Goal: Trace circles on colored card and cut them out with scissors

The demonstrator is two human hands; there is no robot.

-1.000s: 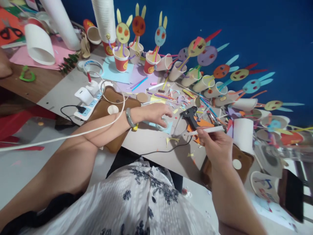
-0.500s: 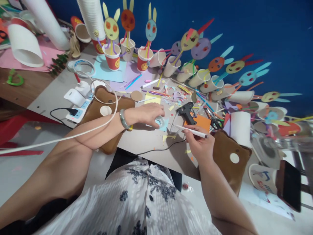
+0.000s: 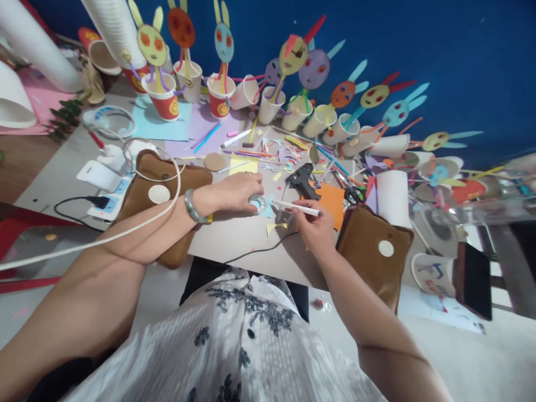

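A clear ring, like a tape roll, lies on light blue paper. My left hand rests over the ring's left side, its fingertips touching it, fingers closed round its edge. My right hand holds a white pen between thumb and fingers, the tip pointing left toward the blue paper. Behind the pen a black glue gun lies beside orange paper. A yellow scrap is just in front of the ring.
Paper cups with rabbit figures line the back of the table. Brown pouches lie at left and right. A power strip with a white cable is at left. Scissors and several scraps lie behind my hands.
The view has shifted, so the table items appear further left. My right hand has brought the pen closer to the ring and blue paper. My left hand stays at the ring.
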